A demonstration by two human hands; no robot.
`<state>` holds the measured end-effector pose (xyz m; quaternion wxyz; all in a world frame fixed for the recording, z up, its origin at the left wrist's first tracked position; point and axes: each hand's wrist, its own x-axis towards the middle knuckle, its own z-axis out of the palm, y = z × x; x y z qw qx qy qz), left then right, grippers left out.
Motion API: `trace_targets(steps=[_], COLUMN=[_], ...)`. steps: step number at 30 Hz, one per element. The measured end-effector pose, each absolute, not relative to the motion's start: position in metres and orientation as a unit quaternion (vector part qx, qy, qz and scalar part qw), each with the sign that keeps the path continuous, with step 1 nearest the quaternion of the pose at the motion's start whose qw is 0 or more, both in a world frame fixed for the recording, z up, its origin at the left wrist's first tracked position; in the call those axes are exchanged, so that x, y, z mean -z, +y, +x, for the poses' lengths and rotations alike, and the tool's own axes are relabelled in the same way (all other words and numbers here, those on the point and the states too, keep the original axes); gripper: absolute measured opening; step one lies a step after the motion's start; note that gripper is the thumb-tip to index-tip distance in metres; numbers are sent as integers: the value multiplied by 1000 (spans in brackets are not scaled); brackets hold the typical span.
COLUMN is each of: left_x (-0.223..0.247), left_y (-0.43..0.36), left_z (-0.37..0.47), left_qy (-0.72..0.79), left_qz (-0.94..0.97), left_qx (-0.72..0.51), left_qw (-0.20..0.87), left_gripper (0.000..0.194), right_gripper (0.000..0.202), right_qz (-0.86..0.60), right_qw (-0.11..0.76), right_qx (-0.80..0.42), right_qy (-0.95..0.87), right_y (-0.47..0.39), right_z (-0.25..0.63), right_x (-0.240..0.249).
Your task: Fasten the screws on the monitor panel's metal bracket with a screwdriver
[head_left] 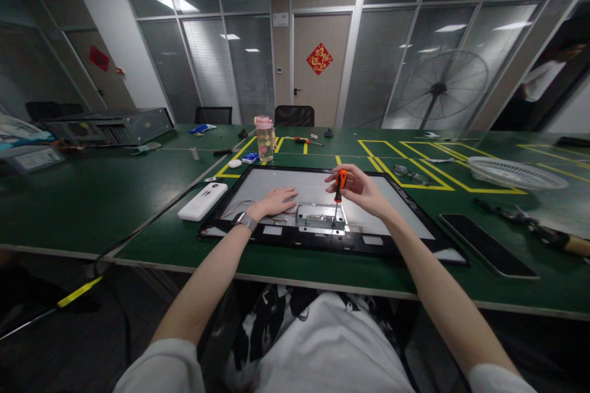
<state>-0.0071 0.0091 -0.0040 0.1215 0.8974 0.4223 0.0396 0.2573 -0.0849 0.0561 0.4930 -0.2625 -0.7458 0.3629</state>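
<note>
A flat display panel [258, 180] with a black frame lies face down or up, I cannot tell which, on the green table before me. Near its front edge sits a metal bracket box [313, 215], with thin wires running out to the left. My right hand [362, 189] grips an orange and black screwdriver [341, 181], held upright with its tip at the right part of the box. My left hand [276, 201] lies flat on the panel, fingers stretched, just left of the box and over some of the wires.
Left of the panel lies a white power bank [203, 201] with a cable. A pink-lidded bottle [264, 140] stands behind. On the right are a black phone [486, 244], glasses [410, 174] and a white basket [516, 173]. A computer case [115, 128] sits far left.
</note>
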Motion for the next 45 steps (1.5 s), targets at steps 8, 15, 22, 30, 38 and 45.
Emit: trace_targets(steps=[8, 15, 22, 30, 38, 45], left_x=[6, 5, 5, 8, 9, 9], left_y=[10, 11, 10, 13, 13, 14], left_z=[-8, -8, -8, -9, -10, -10], left_qy=[419, 419, 421, 416, 414, 414], left_qz=[899, 899, 899, 901, 902, 902], left_qx=[-40, -38, -36, -40, -40, -41], left_qw=[123, 120, 114, 114, 115, 114], left_gripper=[55, 56, 55, 56, 56, 56], right_gripper=[41, 33, 31, 37, 22, 29], right_qz=[-297, -252, -289, -276, -294, -270], right_qw=[508, 509, 539, 541, 556, 540], right_qx=[-323, -370, -328, -356, -330, -358], right_qy=[-741, -735, -721, -710, -704, -713], right_y=[-84, -86, -82, -82, -82, -83], right_z=[257, 257, 258, 259, 259, 259], right_x=[-57, -58, -55, -56, -56, -57])
